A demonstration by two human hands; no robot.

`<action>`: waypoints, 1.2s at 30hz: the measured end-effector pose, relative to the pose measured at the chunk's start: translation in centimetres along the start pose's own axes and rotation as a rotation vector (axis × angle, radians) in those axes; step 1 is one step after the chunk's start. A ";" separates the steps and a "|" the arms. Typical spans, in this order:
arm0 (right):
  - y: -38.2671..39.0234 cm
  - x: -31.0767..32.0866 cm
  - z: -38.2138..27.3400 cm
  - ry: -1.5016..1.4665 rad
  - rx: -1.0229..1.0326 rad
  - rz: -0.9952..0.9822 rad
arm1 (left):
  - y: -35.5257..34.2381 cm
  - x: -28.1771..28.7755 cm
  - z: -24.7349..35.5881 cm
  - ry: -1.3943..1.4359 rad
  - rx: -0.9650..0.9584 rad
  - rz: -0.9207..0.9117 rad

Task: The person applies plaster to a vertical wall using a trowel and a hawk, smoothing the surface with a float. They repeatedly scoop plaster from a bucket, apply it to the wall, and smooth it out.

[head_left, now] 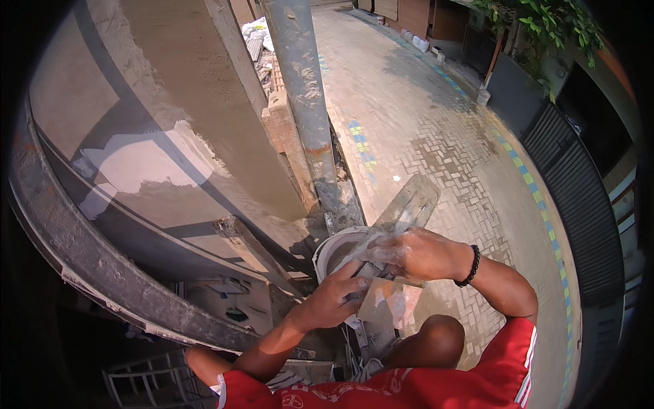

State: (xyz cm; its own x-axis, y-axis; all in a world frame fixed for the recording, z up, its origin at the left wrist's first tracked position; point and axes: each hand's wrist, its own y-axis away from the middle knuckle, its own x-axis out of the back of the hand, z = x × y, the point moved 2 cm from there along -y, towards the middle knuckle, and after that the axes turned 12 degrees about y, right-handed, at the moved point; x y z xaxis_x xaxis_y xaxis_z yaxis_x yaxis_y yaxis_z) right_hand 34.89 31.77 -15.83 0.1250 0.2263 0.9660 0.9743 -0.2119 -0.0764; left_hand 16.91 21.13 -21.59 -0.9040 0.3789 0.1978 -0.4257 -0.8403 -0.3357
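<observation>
My right hand (415, 253), dusted with grey and wearing a dark bead bracelet, is closed on a long flat plastering trowel (417, 201) smeared with grey mortar. Its blade points away over the street side of a round white bucket (325, 253). Close beside it, my left hand (330, 298) has its fingers curled round something dark that I cannot make out. The left fingertips reach to the bucket's rim and near the right hand. Just below both hands is a flat, roughly square plate (392, 305) with pale smears; what bears it is hidden.
A wall (184, 54) with wet brown plaster and a pale patch rises at left. A metal post (300, 88) stands beyond the bucket. A curved metal beam (88, 252) sweeps round the left; a wooden plank (252, 249) leans nearby. Far below lies a paved street (470, 204).
</observation>
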 end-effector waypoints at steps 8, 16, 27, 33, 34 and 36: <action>4.1 -0.1 3.6 0.028 -0.351 0.156 | 1.6 2.2 2.2 0.319 0.052 0.533; 14.5 -1.4 5.6 -0.041 -1.141 0.381 | 7.8 6.2 1.1 -0.080 0.237 0.776; 35.5 -6.6 -0.7 -0.169 -1.937 0.321 | 13.6 1.1 -9.5 0.745 0.185 0.932; 47.5 -7.2 -11.3 -0.037 -2.381 0.349 | 13.2 1.5 -11.0 0.744 0.163 0.829; 48.8 -7.2 -13.4 -0.006 -2.459 0.360 | 13.8 1.8 -11.6 0.790 0.152 0.885; 51.6 -7.2 -17.0 -0.018 -2.560 0.389 | 15.3 2.6 -12.8 0.863 0.138 1.016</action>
State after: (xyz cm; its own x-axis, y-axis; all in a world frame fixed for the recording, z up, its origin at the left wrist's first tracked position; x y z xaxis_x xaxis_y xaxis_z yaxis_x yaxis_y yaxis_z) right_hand 81.03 3.00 -22.56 0.1579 -0.0603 0.9856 -0.9353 -0.3291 0.1297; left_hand 7.55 14.17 -37.98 -0.5722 -0.3536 -0.7400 0.4057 -0.9062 0.1194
